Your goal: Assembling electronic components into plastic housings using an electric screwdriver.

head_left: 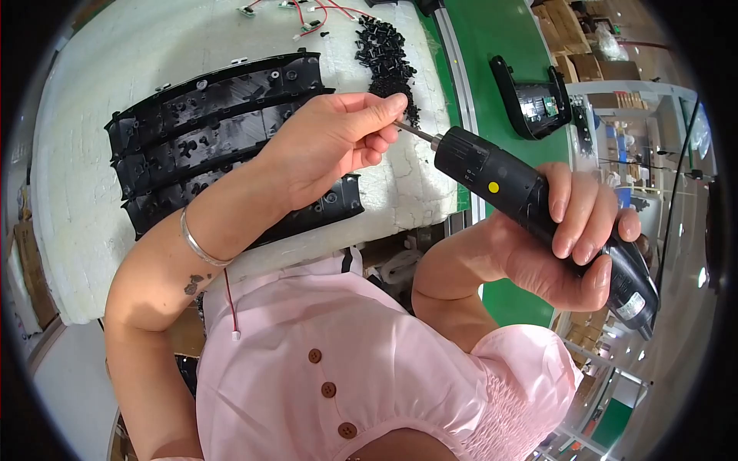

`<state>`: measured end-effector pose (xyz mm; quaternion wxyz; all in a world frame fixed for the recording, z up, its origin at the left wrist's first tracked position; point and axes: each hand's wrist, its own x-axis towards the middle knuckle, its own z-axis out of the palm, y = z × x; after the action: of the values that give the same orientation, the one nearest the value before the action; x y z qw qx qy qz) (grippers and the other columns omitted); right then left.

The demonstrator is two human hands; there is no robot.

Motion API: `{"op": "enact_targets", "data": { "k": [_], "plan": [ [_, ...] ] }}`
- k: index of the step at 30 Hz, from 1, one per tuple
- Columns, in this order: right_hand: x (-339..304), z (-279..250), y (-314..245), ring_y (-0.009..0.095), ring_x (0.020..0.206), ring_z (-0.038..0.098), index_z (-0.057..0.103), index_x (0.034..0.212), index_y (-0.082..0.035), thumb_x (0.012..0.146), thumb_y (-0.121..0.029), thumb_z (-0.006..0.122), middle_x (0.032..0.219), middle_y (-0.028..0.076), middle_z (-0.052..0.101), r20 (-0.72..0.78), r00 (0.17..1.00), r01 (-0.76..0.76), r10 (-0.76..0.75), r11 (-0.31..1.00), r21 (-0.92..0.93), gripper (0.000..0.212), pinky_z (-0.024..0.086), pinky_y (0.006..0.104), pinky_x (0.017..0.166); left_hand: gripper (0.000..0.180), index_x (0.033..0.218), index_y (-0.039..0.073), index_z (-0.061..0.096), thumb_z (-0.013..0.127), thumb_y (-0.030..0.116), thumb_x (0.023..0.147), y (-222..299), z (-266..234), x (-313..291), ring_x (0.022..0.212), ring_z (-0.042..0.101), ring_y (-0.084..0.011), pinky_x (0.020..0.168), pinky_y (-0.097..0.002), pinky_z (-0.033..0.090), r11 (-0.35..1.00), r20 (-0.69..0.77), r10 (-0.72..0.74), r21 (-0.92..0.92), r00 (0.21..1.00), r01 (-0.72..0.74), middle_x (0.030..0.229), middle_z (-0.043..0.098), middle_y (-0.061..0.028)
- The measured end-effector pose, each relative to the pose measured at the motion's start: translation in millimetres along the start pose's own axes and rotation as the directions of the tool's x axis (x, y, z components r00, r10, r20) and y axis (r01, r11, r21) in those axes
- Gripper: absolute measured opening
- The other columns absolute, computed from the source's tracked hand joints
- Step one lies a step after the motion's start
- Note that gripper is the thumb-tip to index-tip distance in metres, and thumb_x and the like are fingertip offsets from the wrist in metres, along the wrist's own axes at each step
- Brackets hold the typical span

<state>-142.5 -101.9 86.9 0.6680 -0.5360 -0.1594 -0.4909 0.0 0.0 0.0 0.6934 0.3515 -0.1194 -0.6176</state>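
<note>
My right hand (573, 238) is wrapped round a black electric screwdriver (492, 173) with a yellow dot on its body. Its thin metal bit (415, 132) points up and left toward my left hand (338, 138). There the thumb and forefinger are pinched together at the tip of the bit. Whatever they hold is hidden by the fingertips. Just beyond them lies a pile of small black screws (382, 50) on the white foam surface (84, 253). Several long curved black plastic panels (215, 96) rest in rows on the foam, partly covered by my left forearm.
Small circuit boards with red wires (307, 24) lie at the far edge of the foam. To the right, past a metal rail (461, 77), a black U-shaped housing (530, 107) sits on a green surface (492, 31). Shelves with cardboard boxes (573, 34) stand farther right.
</note>
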Motion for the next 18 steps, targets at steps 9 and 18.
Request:
{"op": "enact_targets", "data": {
  "k": [9,18],
  "plan": [
    [-3.5,17.7,3.1,0.004,0.052,0.048,0.055,0.095,-0.008,0.072,-0.015,0.06,0.063,-0.006,0.051,0.053,0.998,0.024,-0.024,1.0,-0.004,0.025,0.039,0.0211,0.059,0.02,0.085,0.01,0.057,0.059,0.029,0.091,0.5,-5.7,-16.6,0.067,0.047,-0.004,0.061,-0.0181,0.041,0.997,-0.025,0.027,-0.072,0.999,-0.029,0.074,0.054,0.0044],
    [-1.9,28.4,9.6,0.005,0.054,0.049,0.054,0.097,-0.008,0.072,-0.015,0.061,0.063,-0.006,0.051,0.118,0.993,0.01,-0.004,0.999,-0.05,0.026,0.039,0.0213,0.06,0.022,0.082,0.009,0.056,0.059,0.029,0.091,3.0,-14.1,-20.7,0.066,0.046,-0.005,0.061,-0.0182,0.04,0.998,-0.037,0.039,-0.046,0.999,-0.041,0.074,0.053,0.003]
  ]
}}
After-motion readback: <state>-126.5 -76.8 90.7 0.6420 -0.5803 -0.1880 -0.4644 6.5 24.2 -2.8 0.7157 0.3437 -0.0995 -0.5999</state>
